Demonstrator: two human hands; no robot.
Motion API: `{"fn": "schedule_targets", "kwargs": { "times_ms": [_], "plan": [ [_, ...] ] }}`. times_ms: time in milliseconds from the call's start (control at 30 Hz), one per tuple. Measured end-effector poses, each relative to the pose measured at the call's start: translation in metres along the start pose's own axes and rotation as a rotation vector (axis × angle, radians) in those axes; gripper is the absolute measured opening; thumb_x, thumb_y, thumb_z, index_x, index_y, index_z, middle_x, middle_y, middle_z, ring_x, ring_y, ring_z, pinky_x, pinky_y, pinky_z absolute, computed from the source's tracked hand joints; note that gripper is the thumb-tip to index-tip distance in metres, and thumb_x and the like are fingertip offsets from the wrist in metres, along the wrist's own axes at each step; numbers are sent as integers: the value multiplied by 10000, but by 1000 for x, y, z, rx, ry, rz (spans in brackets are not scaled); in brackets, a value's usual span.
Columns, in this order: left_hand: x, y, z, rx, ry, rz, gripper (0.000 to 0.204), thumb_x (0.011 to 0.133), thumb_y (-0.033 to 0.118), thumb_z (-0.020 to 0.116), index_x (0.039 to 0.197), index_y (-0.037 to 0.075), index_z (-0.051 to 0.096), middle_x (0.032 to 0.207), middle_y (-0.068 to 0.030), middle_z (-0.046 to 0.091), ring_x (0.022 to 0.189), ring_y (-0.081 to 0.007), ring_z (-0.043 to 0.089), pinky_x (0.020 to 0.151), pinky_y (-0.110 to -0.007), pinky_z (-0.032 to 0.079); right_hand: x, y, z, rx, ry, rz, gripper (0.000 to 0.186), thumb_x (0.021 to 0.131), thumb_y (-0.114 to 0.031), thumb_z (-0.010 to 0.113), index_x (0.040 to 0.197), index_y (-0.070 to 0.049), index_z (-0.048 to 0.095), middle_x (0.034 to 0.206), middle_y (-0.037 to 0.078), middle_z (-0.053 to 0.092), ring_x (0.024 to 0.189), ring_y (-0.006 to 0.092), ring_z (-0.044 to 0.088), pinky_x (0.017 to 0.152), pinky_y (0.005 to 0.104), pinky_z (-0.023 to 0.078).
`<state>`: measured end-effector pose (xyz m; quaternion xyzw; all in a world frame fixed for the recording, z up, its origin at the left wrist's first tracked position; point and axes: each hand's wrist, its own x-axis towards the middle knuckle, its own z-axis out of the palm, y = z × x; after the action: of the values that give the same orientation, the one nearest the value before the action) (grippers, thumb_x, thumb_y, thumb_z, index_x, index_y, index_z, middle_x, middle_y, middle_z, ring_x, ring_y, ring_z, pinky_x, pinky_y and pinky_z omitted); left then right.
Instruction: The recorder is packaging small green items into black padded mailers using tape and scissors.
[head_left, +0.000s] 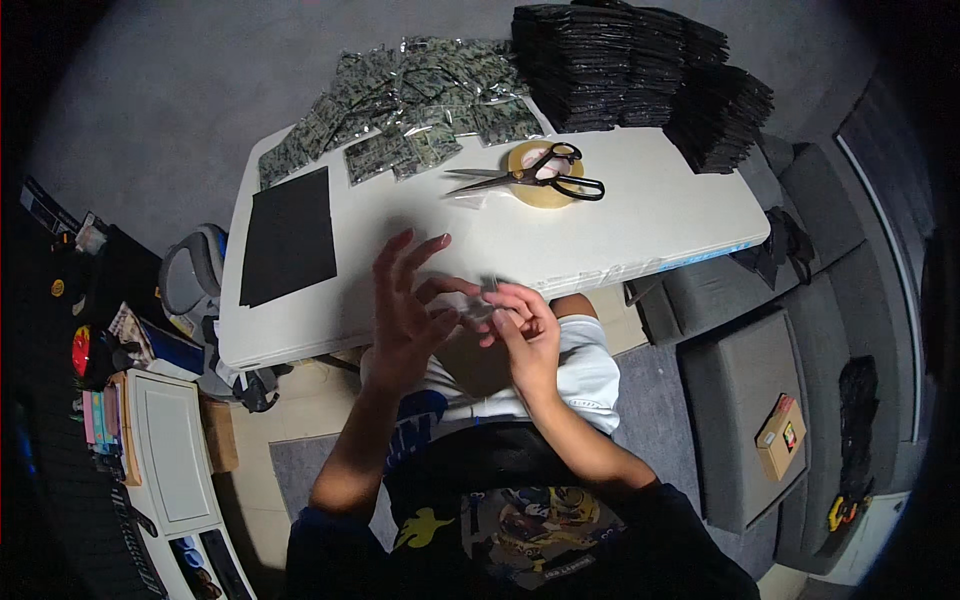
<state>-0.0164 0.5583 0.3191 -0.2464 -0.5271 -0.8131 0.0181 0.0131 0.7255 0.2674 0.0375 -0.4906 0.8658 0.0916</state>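
In front of my lap, just off the table's near edge, my left hand [408,310] is raised with its fingers apart. Two of its fingers stretch upward, while another finger and the thumb point toward my other hand. My right hand [528,335] is closed in a pinch close beside those fingertips. A small clear, shiny strip [474,304] shows between the two hands, with the right fingertips on it; its full shape is hard to make out. Beyond them, black-handled scissors [545,177] rest across a roll of clear tape [522,192] on the white table [430,225].
Clear packets with camouflage-patterned contents [420,95] spread along the table's far side. Tall stacks of black packets [610,65] stand at the far right. Black flat sheets [290,235] lie on the left. A grey sofa [745,400] holds a small cardboard box [781,437]; a white cabinet [172,450] stands left.
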Motion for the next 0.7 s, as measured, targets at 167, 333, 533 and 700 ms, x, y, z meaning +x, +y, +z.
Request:
{"fn": "schedule_targets", "kwargs": {
  "times_ms": [167,333,533,700],
  "plan": [
    [-2,7,9,101,-2,-19,910,919,-48,681,1629,138,143,1581,-217,343,1173,-308,656,871,-420,658,5,10,2,4,31,-24,226,988,7,704,1209,44,676,1052,123,763,828,117,725,672,237,582],
    [-9,4,-9,457,-5,36,879,914,-30,710,1608,88,182,1564,-215,400,1147,-285,685,889,-384,644,-3,23,-1,-76,22,31,94,996,8,695,1080,42,720,953,109,773,761,114,711,645,229,563],
    [3,4,-15,915,-12,163,943,847,-17,780,1603,89,225,1534,-211,475,1041,-227,715,818,-367,617,-11,42,-1,-71,34,91,85,1009,-27,692,1070,28,716,935,92,764,742,117,690,640,238,552],
    [4,-17,-29,518,-93,78,964,821,-18,808,1601,109,256,1508,-192,508,953,-207,710,838,-349,596,-14,52,-4,-109,16,100,90,1002,-14,693,1074,27,728,966,99,773,754,117,699,644,236,558]
  ]
}}
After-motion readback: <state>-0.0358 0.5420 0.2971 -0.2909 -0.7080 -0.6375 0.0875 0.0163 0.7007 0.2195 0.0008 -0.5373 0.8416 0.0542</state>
